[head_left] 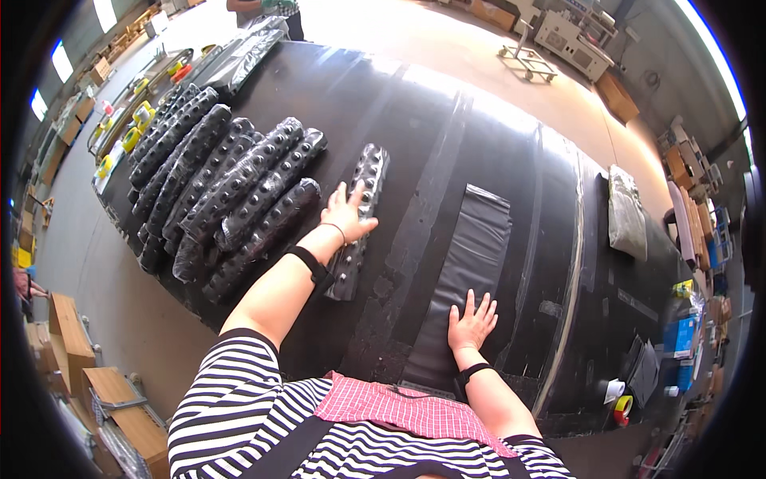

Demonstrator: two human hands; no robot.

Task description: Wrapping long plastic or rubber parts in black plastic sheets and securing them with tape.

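Note:
A long black wrapped roll with rows of round studs lies apart from the others near the middle of the table. My left hand is on it, fingers spread across its top, not wrapped round it. To the right, a flat, folded strip of black plastic film stretches toward me. My right hand rests on its near half with palm down and fingers apart. On the left, several similar studded black rolls are heaped side by side, some on top of others.
The wide black table has tape strips and worn patches. A clear plastic packet lies at its right. Tape rolls sit near the right front edge, others beyond the heap. A person stands past the far left end.

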